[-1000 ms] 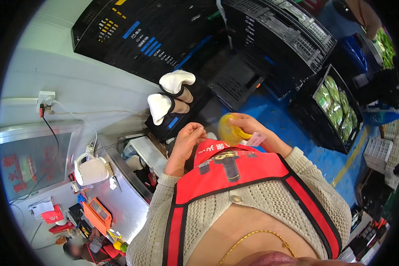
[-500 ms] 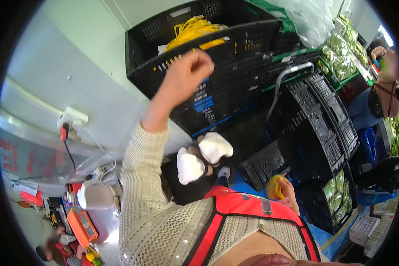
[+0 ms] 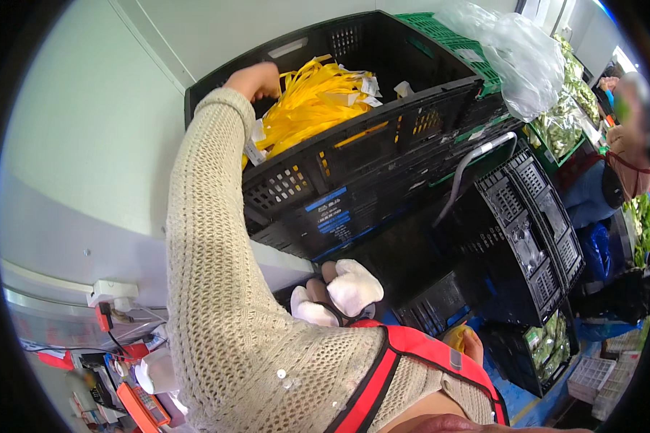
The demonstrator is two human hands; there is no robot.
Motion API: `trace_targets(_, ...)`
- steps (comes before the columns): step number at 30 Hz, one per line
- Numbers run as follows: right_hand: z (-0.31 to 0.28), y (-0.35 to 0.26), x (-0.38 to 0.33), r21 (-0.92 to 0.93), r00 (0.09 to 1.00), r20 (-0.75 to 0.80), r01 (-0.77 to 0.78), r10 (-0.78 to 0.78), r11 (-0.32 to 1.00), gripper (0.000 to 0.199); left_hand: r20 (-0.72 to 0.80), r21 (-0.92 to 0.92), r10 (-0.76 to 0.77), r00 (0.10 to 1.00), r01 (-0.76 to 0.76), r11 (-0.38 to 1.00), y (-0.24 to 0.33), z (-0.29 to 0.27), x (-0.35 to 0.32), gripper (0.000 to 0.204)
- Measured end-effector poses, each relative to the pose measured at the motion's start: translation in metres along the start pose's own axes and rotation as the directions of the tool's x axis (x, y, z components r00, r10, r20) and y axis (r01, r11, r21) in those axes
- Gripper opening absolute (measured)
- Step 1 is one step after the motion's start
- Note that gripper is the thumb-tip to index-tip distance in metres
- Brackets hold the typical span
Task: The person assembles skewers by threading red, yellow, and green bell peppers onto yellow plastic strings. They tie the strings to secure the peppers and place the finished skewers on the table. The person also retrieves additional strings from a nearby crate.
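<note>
My left hand (image 3: 256,81) is inside the top black crate (image 3: 433,101), at its left end beside a heap of yellow strips with white tags (image 3: 314,97). Its fingers curl downward, and their tips are hidden, so I cannot make out what they hold. Low on the right, my right hand (image 3: 472,345) is closed around a bundled yellow strip (image 3: 454,337), partly hidden by the red vest strap.
Black crates (image 3: 527,216) stand at the right, near a grey metal handle (image 3: 477,153). A clear plastic bag (image 3: 523,61) drapes over a green crate (image 3: 458,47). Bagged greens (image 3: 549,346) fill a lower crate. Another person (image 3: 625,155) stands at far right; an orange scale (image 3: 143,408) is lower left.
My left hand has moved up and left, from in front of the crate wall to inside the crate. More yellow strips now show. My right hand still holds its yellow bundle.
</note>
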State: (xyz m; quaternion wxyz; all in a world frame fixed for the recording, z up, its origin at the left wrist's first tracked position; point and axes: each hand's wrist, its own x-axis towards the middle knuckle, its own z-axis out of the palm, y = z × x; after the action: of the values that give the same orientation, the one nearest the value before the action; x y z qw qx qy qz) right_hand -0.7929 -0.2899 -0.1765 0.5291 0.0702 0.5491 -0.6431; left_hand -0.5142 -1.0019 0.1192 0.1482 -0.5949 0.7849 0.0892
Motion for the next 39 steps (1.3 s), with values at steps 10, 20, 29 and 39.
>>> trace_targets(10, 0.039, -0.005, 0.014, -0.007, 0.998, 0.024, -0.063, 0.063, 0.998, 0.015, 0.049, -0.027, -0.083, 0.995, 0.084, 0.996, -0.003, 0.04, 0.023, 0.015)
trace_targets(20, 0.051, -0.022, 0.048, -0.123, 0.994, 0.04, -0.097, 0.102, 0.988, 0.016, -0.281, -0.124, 0.643, 0.712, -0.692, 0.712, 0.083, 0.062, 0.023, 0.034)
trace_targets(29, 0.027, -0.004, 0.049, -0.075, 0.997, -0.042, -0.06, 0.057, 0.995, 0.017, -0.263, 0.327, 0.649, 0.714, -0.567, 0.756, 0.119, 0.111, 0.007, 0.056)
trace_targets(39, 0.007, 0.004, 0.059, -0.045, 0.998, -0.015, -0.062, 0.061, 0.997, 0.015, -0.19, -0.389, 0.544, 0.817, -0.571, 0.723, 0.095, 0.042, 0.025, 0.05)
